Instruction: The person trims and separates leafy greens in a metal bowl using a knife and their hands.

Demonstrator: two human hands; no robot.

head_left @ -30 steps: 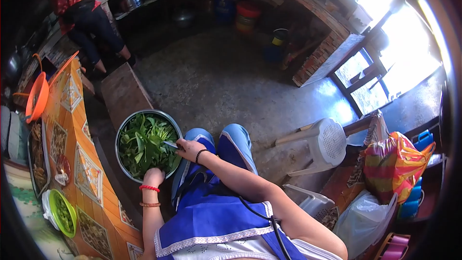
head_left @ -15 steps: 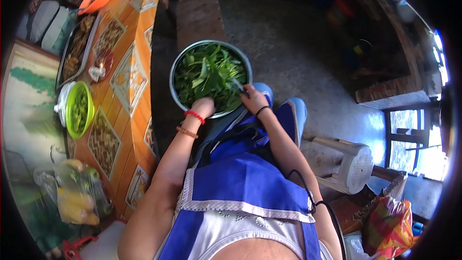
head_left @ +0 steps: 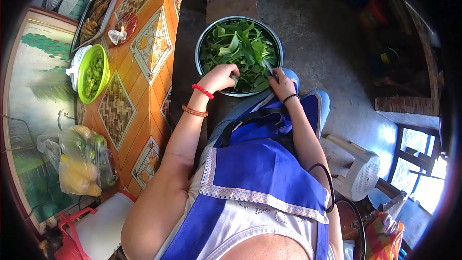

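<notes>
A round metal basin [head_left: 198, 62] full of leafy greens [head_left: 245, 43] sits in front of my knees. My right hand [head_left: 283, 85] is closed on a knife [head_left: 268, 65] at the basin's near right, its blade pointing in among the leaves. Over the near left rim, my left hand [head_left: 220, 78] has its fingers curled, with green leaf showing at the fingertips. The fingertips are partly hidden, so how much they hold is unclear.
On the tiled table [head_left: 154, 96] to the left stand a lime-green bowl [head_left: 107, 74] of green pieces, a tray [head_left: 103, 26] of brown food and a tied bag [head_left: 127, 28]. Bagged produce [head_left: 82, 163] lies nearer. A white plastic stool [head_left: 363, 175] is at right.
My view has shifted, so the basin appears higher and further right. My left hand has come up out of the leaves to the near rim. My right hand still holds the knife.
</notes>
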